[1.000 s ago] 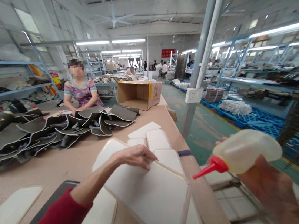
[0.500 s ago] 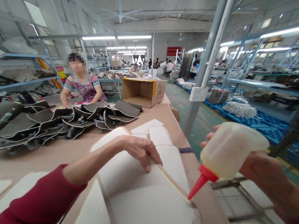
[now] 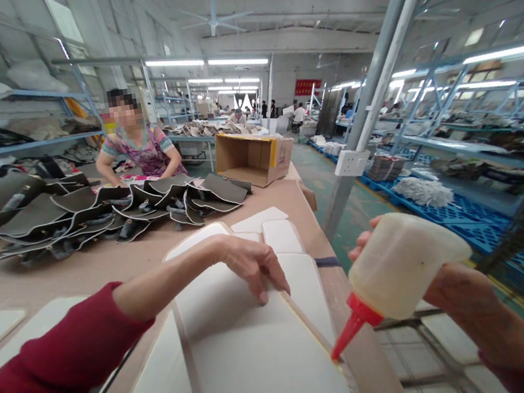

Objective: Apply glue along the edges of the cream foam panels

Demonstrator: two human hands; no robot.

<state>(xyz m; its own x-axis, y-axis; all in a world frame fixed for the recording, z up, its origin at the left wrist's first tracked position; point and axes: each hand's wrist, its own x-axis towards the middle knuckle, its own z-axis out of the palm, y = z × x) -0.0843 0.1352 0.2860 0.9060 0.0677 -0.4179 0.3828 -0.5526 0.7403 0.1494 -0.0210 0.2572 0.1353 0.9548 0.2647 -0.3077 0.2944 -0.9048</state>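
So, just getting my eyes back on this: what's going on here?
The person's left hand has its fingers at the edge of a large white panel. The right hand holds a squeeze bottle tilted down, with its red nozzle at that same edge, near a corner. Other white panels lie beyond it on the table. Farther back, a co-worker is behind a heap of dark, white-edged pieces.

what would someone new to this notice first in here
Probably the bottle in the right hand, its red nozzle at the edge of the white panel under the left hand. Beyond, a heap of dark pieces spreads across the table, near an open cardboard box.
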